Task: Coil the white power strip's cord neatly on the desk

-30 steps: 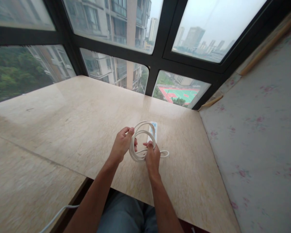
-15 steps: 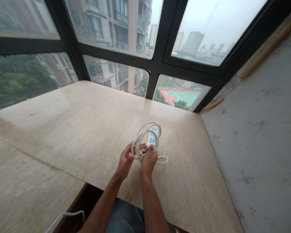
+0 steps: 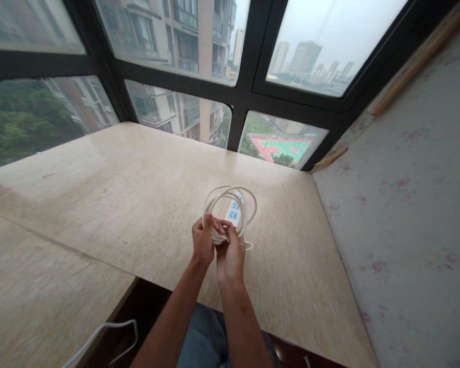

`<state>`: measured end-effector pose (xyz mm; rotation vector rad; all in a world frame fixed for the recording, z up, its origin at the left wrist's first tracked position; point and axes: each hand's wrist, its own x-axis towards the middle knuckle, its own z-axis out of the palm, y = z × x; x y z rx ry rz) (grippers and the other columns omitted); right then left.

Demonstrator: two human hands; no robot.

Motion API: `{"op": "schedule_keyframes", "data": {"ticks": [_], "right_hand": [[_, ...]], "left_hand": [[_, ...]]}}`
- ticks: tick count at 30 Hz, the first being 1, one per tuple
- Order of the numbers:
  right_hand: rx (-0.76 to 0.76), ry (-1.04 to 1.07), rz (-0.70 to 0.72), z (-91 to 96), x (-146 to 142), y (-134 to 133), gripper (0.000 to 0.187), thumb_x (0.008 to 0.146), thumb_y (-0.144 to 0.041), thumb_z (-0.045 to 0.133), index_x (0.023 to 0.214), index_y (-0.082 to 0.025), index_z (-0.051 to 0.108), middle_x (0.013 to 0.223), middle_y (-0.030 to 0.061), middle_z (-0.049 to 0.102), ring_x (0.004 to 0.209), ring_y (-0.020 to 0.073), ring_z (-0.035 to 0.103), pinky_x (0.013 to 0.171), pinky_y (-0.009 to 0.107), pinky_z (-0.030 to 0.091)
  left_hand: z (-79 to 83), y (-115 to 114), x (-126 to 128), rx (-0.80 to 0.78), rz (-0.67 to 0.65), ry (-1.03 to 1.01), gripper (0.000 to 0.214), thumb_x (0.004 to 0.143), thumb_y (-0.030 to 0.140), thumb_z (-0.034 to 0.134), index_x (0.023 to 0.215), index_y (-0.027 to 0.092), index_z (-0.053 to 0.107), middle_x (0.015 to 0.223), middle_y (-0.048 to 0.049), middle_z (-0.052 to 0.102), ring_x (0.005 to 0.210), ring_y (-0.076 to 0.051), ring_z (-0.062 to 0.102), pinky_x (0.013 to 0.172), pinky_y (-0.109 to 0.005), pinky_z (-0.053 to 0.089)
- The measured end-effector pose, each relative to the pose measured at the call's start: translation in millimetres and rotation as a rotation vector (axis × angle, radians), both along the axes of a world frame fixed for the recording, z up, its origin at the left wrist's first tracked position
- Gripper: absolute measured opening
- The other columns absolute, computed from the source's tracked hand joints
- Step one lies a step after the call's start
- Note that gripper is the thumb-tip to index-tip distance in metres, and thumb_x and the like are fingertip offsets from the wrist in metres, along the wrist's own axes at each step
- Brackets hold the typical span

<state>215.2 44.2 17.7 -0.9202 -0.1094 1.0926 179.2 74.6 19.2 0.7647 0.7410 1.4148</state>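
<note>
A white cord (image 3: 256, 204) hangs in several loose loops between my two hands. My left hand (image 3: 204, 240) is closed round the left side of the coil, with its thumb up. Close against it, my right hand (image 3: 231, 254) pinches the lower part of the loops between thumb and fingers. Behind the coil lies a white power strip (image 3: 233, 214) with blue socket faces, partly covered by the loops. A small bend of the cord shows on the countertop just right of my right hand.
The beige stone countertop (image 3: 138, 204) reaches back to dark-framed windows (image 3: 237, 122). A flower-patterned wall (image 3: 398, 230) bounds the right side. At the lower left, another white cable (image 3: 111, 324) crosses a dark opening (image 3: 149, 296) beneath the counter edge.
My left hand has closed round the cord loops, its thumb now over them. My right hand has shifted slightly left and turned palm upward. The loops have spread wider, and the view has shifted a little.
</note>
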Motion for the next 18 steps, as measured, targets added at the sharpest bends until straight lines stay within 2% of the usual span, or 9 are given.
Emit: {"op": "schedule_keyframes", "data": {"ticks": [4, 8, 10, 15, 18], "right_hand": [[0.061, 0.091, -0.029, 6.0, -3, -5, 0.017, 0.078, -0.035, 0.064, 0.082, -0.019, 0.060, 0.080, -0.0003, 0.067, 0.075, 0.0140, 0.065, 0.076, 0.029, 0.053], [0.057, 0.297, -0.017, 10.9, -6, -6, 0.015, 0.080, -0.033, 0.066, 0.078, -0.019, 0.060, 0.074, -0.0015, 0.066, 0.072, 0.0120, 0.064, 0.076, 0.025, 0.052], [0.046, 0.368, -0.005, 13.6, -7, -8, 0.014, 0.082, -0.031, 0.064, 0.076, -0.018, 0.061, 0.073, -0.0010, 0.067, 0.072, 0.0117, 0.064, 0.076, 0.024, 0.052], [0.110, 0.411, 0.176, 16.8, -3, -16, 0.012, 0.081, -0.030, 0.067, 0.085, -0.018, 0.065, 0.083, -0.0002, 0.070, 0.078, 0.0115, 0.065, 0.077, 0.023, 0.051], [0.148, 0.355, 0.297, 17.1, 4, -21, 0.015, 0.076, -0.028, 0.074, 0.085, -0.020, 0.064, 0.085, -0.0018, 0.070, 0.077, 0.0110, 0.064, 0.074, 0.022, 0.051]], "left_hand": [[-1.3, -7, -3, 0.006, -0.038, -0.043, 0.040, 0.076, 0.051, 0.068, 0.057, 0.018, 0.055, 0.051, -0.0010, 0.057, 0.076, -0.023, 0.068, 0.069, -0.032, 0.053], [-8.3, -13, -9, 0.055, -0.113, -0.030, 0.025, 0.073, 0.036, 0.072, 0.065, 0.015, 0.063, 0.077, -0.0056, 0.069, 0.079, -0.021, 0.068, 0.071, -0.030, 0.053], [-10.3, -15, -11, 0.052, -0.093, 0.017, 0.022, 0.071, 0.032, 0.074, 0.064, 0.014, 0.064, 0.083, -0.0071, 0.071, 0.079, -0.020, 0.068, 0.071, -0.029, 0.053], [-5.5, -14, -10, -0.008, 0.133, 0.042, 0.033, 0.077, 0.032, 0.067, 0.050, 0.017, 0.056, 0.057, -0.0022, 0.063, 0.073, -0.017, 0.067, 0.083, -0.032, 0.051], [0.3, -11, -9, -0.020, 0.152, -0.082, 0.037, 0.081, 0.030, 0.061, 0.047, 0.019, 0.052, 0.043, 0.0036, 0.051, 0.057, -0.013, 0.062, 0.093, -0.035, 0.048]]}}
